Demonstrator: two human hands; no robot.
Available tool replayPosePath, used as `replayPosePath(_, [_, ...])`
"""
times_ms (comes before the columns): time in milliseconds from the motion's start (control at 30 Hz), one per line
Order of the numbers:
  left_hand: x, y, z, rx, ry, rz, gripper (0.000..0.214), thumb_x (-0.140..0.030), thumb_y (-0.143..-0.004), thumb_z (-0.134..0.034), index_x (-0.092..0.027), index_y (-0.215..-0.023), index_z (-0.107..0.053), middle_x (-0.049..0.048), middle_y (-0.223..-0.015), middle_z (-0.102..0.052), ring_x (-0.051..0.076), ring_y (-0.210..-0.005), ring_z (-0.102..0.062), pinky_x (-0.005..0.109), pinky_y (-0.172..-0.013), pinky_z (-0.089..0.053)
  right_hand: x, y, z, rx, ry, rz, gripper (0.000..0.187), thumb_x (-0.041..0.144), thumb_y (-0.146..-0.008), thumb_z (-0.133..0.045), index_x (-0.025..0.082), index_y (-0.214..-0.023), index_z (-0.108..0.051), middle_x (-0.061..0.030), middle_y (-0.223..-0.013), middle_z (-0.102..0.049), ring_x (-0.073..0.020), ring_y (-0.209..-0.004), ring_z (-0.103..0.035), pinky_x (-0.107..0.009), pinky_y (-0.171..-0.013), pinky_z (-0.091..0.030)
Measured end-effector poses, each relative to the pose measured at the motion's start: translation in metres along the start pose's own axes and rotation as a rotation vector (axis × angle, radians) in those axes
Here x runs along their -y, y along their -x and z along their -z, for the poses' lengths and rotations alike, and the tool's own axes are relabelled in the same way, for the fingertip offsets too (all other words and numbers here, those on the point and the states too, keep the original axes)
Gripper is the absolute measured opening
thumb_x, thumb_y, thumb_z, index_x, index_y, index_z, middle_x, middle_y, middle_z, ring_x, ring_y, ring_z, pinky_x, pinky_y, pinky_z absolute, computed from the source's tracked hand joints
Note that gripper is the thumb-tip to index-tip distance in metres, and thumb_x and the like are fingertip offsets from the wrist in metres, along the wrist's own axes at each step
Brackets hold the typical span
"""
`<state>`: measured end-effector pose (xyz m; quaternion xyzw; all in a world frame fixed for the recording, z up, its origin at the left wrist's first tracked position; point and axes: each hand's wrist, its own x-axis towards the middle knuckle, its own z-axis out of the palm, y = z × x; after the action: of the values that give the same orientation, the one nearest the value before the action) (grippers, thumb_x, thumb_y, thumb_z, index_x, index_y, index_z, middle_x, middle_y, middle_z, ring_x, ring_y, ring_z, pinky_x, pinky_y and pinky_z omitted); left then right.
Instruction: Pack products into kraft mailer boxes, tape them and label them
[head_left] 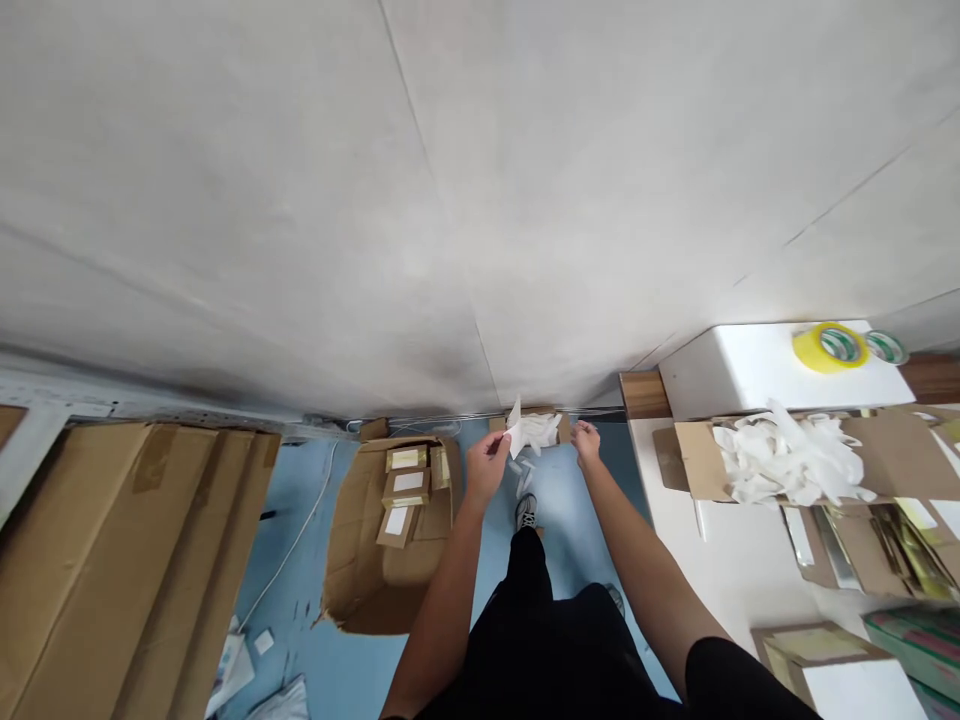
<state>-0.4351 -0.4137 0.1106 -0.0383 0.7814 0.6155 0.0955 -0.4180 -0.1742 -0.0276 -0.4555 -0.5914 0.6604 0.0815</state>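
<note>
Both my arms reach forward and down over the blue floor. My left hand (486, 463) is closed on a small white paper slip (515, 437), held upright by its edge. My right hand (586, 442) hangs a little to the right with fingers curled; what is in them, if anything, I cannot make out. Between and just beyond the hands sits a small open carton (559, 422) against the wall, full of crumpled white paper or packing (541, 430). My black trousers and one shoe (526, 512) show below the hands.
An open cardboard box (360, 540) with several small labelled boxes (409, 484) lies on the floor at left. Large flat cartons (120, 560) stand at far left. A white table (727, 560) at right holds a box of white packing (787, 460), tape rolls (829, 347) and more boxes.
</note>
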Motion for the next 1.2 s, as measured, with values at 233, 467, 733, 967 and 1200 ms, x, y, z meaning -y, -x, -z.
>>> replayPosePath(233, [-0.035, 0.003, -0.058, 0.149, -0.048, -0.129, 0.034, -0.046, -0.092, -0.062, -0.017, -0.095, -0.079, 0.0023, -0.076, -0.073, 0.015, -0.067, -0.064, 0.024, -0.064, -0.049, 0.046, 0.069, 0.057, 0.071, -0.152, -0.009, 0.035, 0.045, -0.061, -0.081, 0.022, -0.086, -0.072, -0.0023, -0.079, -0.075, -0.0203, -0.075, -0.067, -0.029, -0.067, -0.048])
replayPosePath(467, [-0.082, 0.061, -0.161, 0.397, -0.056, -0.518, 0.021, -0.036, -0.093, -0.065, -0.02, -0.087, -0.078, 0.0032, -0.081, -0.074, 0.015, -0.071, -0.065, 0.026, -0.069, -0.052, 0.097, 0.142, 0.158, 0.211, -0.221, 0.246, 0.039, 0.063, -0.082, -0.073, 0.024, -0.085, -0.074, -0.0037, -0.085, -0.076, -0.0225, -0.084, -0.068, -0.032, -0.076, -0.051])
replayPosePath(733, [-0.121, 0.197, -0.282, 0.569, -0.184, -0.991, 0.015, -0.033, -0.094, -0.067, -0.025, -0.098, -0.079, 0.0072, -0.096, -0.069, 0.021, -0.093, -0.067, 0.034, -0.087, -0.056, 0.109, 0.205, 0.32, -0.113, -0.425, 0.384, 0.037, 0.058, -0.083, -0.074, 0.022, -0.078, -0.071, -0.0013, -0.076, -0.07, -0.0213, -0.084, -0.066, -0.032, -0.08, -0.052])
replayPosePath(967, [-0.119, 0.318, -0.375, 1.037, -0.248, -1.002, 0.035, -0.038, -0.089, -0.072, -0.028, -0.122, -0.075, 0.0117, -0.121, -0.068, 0.028, -0.113, -0.064, 0.042, -0.099, -0.055, 0.063, 0.246, 0.463, -0.571, -0.543, 0.321, 0.038, 0.06, -0.078, -0.074, 0.022, -0.08, -0.069, -0.003, -0.078, -0.072, -0.0225, -0.083, -0.069, -0.031, -0.077, -0.051])
replayPosePath(1200, [-0.078, 0.387, -0.441, 1.13, -0.282, -0.625, 0.039, -0.035, -0.092, -0.063, -0.021, -0.128, -0.065, 0.0104, -0.119, -0.068, 0.019, -0.092, -0.066, 0.03, -0.073, -0.056, -0.005, 0.283, 0.552, -0.704, -0.614, 0.239, 0.048, 0.066, -0.07, -0.078, 0.022, -0.07, -0.058, 0.0, -0.071, -0.064, -0.0247, -0.083, -0.073, -0.029, -0.072, -0.049])
